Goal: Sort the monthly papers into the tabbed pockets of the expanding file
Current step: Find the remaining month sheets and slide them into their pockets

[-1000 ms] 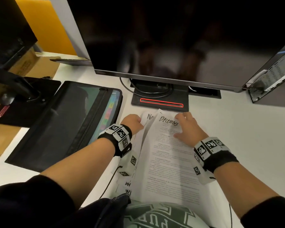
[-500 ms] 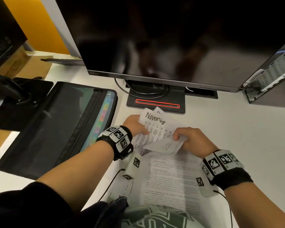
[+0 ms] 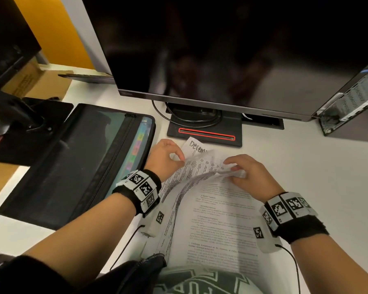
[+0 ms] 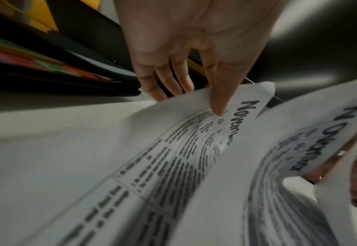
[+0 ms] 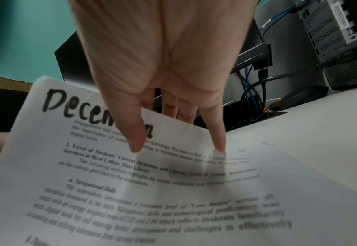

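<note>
My left hand [image 3: 167, 159] pinches the November sheet [image 4: 194, 141] and my right hand [image 3: 248, 174] the December sheet [image 5: 131, 174], mid-frame above the surface [image 3: 306, 166]; curled pages could crease or slip before reaching the expanding file [image 3: 77, 164] at left.

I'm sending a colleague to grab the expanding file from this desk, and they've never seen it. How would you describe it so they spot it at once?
Start at the big dark monitor. Left of its stand, the expanding file lies flat on the white desk: a wide black case with a zip. Only it shows a strip of coloured tabs along the edge beside the left hand.
</note>
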Demonstrator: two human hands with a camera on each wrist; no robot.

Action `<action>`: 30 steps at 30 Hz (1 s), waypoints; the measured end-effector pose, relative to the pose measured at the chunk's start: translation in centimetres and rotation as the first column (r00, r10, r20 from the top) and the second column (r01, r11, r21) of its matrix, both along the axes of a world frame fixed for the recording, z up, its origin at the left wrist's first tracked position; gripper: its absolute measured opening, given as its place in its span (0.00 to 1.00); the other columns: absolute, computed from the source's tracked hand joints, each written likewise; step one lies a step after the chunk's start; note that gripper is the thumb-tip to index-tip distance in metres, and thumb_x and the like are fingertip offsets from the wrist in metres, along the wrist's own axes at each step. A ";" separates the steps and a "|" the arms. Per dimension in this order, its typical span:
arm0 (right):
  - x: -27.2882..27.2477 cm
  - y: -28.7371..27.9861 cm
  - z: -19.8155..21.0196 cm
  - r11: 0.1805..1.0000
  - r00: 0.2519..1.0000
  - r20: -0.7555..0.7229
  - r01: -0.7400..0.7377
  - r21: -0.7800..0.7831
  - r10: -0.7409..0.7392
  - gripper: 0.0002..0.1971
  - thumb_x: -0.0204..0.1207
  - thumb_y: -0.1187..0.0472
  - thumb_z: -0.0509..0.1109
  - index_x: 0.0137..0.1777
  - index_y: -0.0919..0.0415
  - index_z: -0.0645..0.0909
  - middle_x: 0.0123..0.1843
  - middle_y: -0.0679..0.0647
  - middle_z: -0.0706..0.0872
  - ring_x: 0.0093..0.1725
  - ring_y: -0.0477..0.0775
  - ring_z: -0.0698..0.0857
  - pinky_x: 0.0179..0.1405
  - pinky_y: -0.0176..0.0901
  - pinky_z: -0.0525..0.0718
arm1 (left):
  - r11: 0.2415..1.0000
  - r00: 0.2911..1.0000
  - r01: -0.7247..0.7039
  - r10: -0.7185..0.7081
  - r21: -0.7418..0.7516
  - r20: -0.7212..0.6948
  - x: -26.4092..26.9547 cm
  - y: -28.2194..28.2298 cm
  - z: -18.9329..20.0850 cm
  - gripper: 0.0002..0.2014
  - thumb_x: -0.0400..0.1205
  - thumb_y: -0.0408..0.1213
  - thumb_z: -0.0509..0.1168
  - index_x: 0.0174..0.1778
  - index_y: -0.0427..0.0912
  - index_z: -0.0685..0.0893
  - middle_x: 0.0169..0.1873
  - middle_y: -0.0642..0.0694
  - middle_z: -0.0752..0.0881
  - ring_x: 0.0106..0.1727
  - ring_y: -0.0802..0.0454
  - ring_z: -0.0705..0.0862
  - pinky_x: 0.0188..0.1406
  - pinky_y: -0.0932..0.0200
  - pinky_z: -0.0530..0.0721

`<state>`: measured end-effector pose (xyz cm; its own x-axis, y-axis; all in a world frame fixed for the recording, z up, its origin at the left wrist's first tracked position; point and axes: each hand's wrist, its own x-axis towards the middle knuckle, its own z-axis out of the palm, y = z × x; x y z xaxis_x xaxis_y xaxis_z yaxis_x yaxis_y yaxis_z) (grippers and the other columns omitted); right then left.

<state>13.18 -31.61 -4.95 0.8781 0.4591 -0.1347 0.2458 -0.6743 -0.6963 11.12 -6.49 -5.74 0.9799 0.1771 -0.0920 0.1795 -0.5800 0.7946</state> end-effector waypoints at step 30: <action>4.1 4.2 1.3 0.943 0.994 -0.018 0.100 -0.319 -0.112 0.06 0.80 0.62 0.64 0.50 0.60 0.83 0.45 0.52 0.81 0.46 0.52 0.80 0.42 0.39 0.74 | 0.981 0.985 -0.172 0.174 0.094 -0.016 0.4 9.3 6.4 0.10 0.84 0.36 0.60 0.47 0.33 0.83 0.38 0.42 0.85 0.36 0.49 0.81 0.31 0.62 0.74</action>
<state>17.23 -27.44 -3.68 0.9115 0.2923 -0.2893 0.1402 -0.8823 -0.4494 11.50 2.80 0.68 0.9315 0.3523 -0.0906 0.3016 -0.6088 0.7338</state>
